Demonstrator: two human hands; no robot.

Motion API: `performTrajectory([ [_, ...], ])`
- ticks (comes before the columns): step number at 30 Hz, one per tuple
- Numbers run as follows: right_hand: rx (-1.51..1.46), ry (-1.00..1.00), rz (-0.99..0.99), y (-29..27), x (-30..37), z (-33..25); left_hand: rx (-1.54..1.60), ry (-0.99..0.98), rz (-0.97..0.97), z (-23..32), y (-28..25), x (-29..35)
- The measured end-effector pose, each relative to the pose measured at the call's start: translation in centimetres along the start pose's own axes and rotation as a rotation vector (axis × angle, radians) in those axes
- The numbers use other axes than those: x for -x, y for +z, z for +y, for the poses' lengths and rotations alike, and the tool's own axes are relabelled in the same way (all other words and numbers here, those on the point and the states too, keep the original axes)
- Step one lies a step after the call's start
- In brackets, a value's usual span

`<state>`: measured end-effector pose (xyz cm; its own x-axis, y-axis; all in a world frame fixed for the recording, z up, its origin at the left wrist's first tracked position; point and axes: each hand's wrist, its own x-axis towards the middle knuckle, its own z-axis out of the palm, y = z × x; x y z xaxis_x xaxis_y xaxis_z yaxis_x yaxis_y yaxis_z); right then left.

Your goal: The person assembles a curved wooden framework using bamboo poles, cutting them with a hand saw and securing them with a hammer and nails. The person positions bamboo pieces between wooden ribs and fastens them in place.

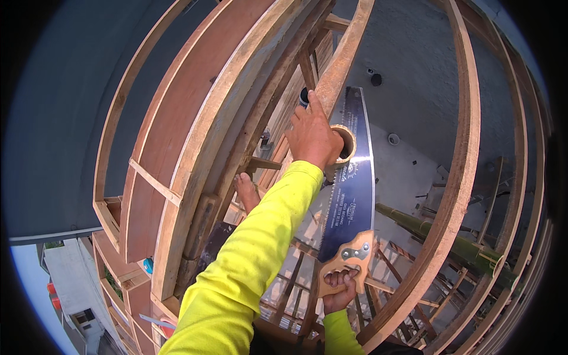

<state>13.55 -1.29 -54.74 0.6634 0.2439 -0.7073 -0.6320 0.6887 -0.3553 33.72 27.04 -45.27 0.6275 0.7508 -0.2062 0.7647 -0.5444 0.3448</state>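
My right hand (340,287) is closed around the wooden handle (348,260) of a handsaw. The saw's long dark-blue blade (349,195) points away from me, with its toothed edge on the left. The round open end of a bamboo pole (350,142) overlaps the blade's far half; whether the teeth touch it, I cannot tell. My left hand (313,136) grips beside this rim, one finger stretched along a brown timber (340,68). Its thumb and the pole's lower part are hidden. Yellow sleeves cover both forearms.
Curved-looking timber beams (467,118) run along the right, above a floor far below. On the left stand a boarded timber frame (189,106) and a bare foot (247,192). A green bamboo pole (438,234) crosses at right. A white pail (393,139) stands down below.
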Motion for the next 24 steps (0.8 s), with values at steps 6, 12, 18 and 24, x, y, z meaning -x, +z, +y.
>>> performTrajectory([
  [6,0.044,-0.019,0.005,2.8,3.8,2.1,0.007,-0.009,0.026,0.6,0.7,0.0],
  [12,-0.057,0.050,0.027,2.8,5.2,1.5,0.011,0.004,0.045,-0.1,0.8,-0.3],
  [18,-0.045,0.080,0.054,3.3,0.1,-4.3,0.002,0.070,0.088,-0.1,1.9,-1.1],
  [24,-0.047,0.118,0.042,3.2,0.3,-3.5,-0.016,0.178,0.086,-2.4,2.7,-2.0],
])
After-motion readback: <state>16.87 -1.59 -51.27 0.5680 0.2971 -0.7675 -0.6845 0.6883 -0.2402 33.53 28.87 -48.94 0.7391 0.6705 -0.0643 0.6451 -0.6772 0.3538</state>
